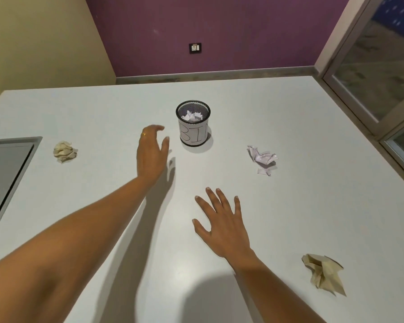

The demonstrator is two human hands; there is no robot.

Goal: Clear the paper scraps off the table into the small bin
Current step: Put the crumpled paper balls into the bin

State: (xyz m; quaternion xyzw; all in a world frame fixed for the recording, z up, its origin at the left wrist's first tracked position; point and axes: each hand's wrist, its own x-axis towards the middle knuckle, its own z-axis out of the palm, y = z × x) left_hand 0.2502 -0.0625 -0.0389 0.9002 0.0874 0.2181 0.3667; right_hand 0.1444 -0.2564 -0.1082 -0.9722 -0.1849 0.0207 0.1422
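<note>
- Beside the bin, on its left: left hand, raised off the table, fingers loosely spread and lightly curved, holding nothing; ring on one finger.
- Nearer the body, mid-table: right hand, fingers straight and splayed, palm down, empty; whether it touches the surface cannot be told.
- Small bin: upright mesh cup with a paper label, already holding white paper; its mouth is narrow.
- Scraps on the table, none touched:
  - white crumpled scrap, right of the bin and closest to it;
  - pale ball, well to the left;
  - tan crumpled scrap, near right.
- Step in hand, judged: picking the next scrap. Advice: send each hand to its own side, close the fingers round the whole wad, carry it over the rim, and release low so nothing bounces out or tips the bin.
- Edges: recessed panel just left of the pale ball; the table's right edge runs beyond the tan scrap, so draw that one inward.
- Open room: bare surface around the bin on all sides.
</note>
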